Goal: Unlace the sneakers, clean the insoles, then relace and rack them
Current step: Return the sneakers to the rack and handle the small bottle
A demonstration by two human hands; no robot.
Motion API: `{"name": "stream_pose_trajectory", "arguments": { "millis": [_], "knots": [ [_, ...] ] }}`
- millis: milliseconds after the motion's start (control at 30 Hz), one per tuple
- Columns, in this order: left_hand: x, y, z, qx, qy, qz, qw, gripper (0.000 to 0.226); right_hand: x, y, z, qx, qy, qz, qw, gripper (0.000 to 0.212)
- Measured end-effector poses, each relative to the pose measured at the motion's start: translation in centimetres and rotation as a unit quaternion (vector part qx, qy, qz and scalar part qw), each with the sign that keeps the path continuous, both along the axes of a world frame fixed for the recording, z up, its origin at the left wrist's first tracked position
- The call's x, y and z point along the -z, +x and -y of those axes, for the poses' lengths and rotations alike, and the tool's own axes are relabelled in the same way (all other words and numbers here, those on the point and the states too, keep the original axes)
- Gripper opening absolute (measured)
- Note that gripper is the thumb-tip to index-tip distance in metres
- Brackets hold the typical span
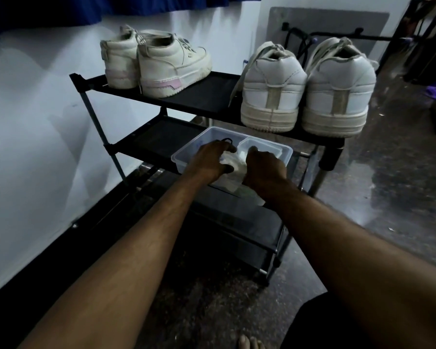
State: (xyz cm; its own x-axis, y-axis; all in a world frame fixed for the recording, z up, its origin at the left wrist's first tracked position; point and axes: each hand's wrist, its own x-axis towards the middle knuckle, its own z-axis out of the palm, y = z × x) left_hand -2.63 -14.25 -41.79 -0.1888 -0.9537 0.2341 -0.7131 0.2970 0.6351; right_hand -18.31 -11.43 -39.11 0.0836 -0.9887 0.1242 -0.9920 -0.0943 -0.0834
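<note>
head view: black shoe rack (pixel 93 83), thin metal tube frame with flat matte fabric shelves, stands against a smooth white wall (pixel 35 122). top shelf holds two pairs of sneakers, heels toward camera. left pair (pixel 156 64): chunky off-white leather, thick soles, faded pink patch at the heel, scuffed, laces threaded. right pair (pixel 305 89): white smooth leather, flat ribbed cream soles, grey vertical heel strip, wide flat laces (pixel 257 54) hanging loose over the collar and down the side of the left shoe.

second shelf down: clear plastic tub (pixel 186 149), rectangular with rounded corners, frosted walls. a smaller clear container (pixel 267 144) sits inside its far right corner. a small black loop lies at the tub's far rim; cannot tell what it is.

both hands are in the tub on a crumpled white cloth (pixel 230 161), soft and wrinkled. left hand (pixel 209 159) has fingers curled over the cloth, gripping it from the left. right hand (pixel 264 167) is bunched like a fist, knuckles up, pinching the cloth's right side. bare forearms reach in from the bottom of the frame.

floor (pixel 388 187) is dark speckled stone, glossy with reflections. blue curtain (pixel 61 11) hangs at top left. bare toes (pixel 249 342) at bottom edge.
</note>
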Motion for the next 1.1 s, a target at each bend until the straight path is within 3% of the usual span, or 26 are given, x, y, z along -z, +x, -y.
{"name": "stream_pose_trajectory", "arguments": {
  "millis": [133,300,367,467,533,633,667,733,867,967,1100],
  "knots": [
    [-0.3,-0.3,0.1,-0.001,-0.015,0.039,0.999,0.058,-1.7,0.6,-0.7,-0.013,-0.089,-0.005,0.996,0.036],
    [-0.8,-0.9,-0.2,-0.048,-0.036,0.047,0.997,0.047,-2.5,0.9,-1.1,-0.074,-0.177,0.136,0.972,0.025],
    [-0.8,-1.0,-0.5,-0.056,-0.039,0.041,0.997,0.044,-2.4,0.7,-1.4,-0.077,-0.164,0.204,0.962,0.033],
    [-0.8,-0.5,-0.7,-0.050,-0.025,0.046,0.997,0.040,-2.0,0.1,-2.4,-0.053,-0.106,0.282,0.952,0.064],
    [-1.3,-0.1,-1.0,-0.074,-0.022,0.006,0.997,0.036,-1.7,-0.4,-2.7,-0.039,-0.033,0.275,0.960,0.077],
    [-1.9,0.1,-1.4,-0.087,0.026,-0.145,0.985,0.041,-1.0,-1.0,-2.9,-0.031,0.048,0.217,0.975,0.059],
    [-1.9,0.1,-1.6,-0.068,0.040,-0.159,0.984,0.041,-0.8,-1.2,-3.1,-0.034,0.051,0.215,0.975,0.053],
    [-2.2,0.0,-2.2,-0.019,0.072,-0.139,0.988,0.036,-0.4,-1.3,-3.3,-0.031,0.051,0.238,0.969,0.045],
    [-2.7,-0.8,-2.8,0.081,0.099,-0.084,0.988,0.052,0.1,-1.5,-3.5,-0.026,0.014,0.219,0.975,0.024],
    [-3.3,-1.6,-2.7,0.098,0.092,-0.069,0.989,0.057,0.3,-1.8,-3.6,-0.004,-0.033,0.259,0.965,0.023],
    [-2.9,-1.6,-1.7,0.106,0.124,-0.101,0.981,0.045,0.6,-1.9,-3.2,0.015,-0.052,0.283,0.958,0.026]
  ]
}}
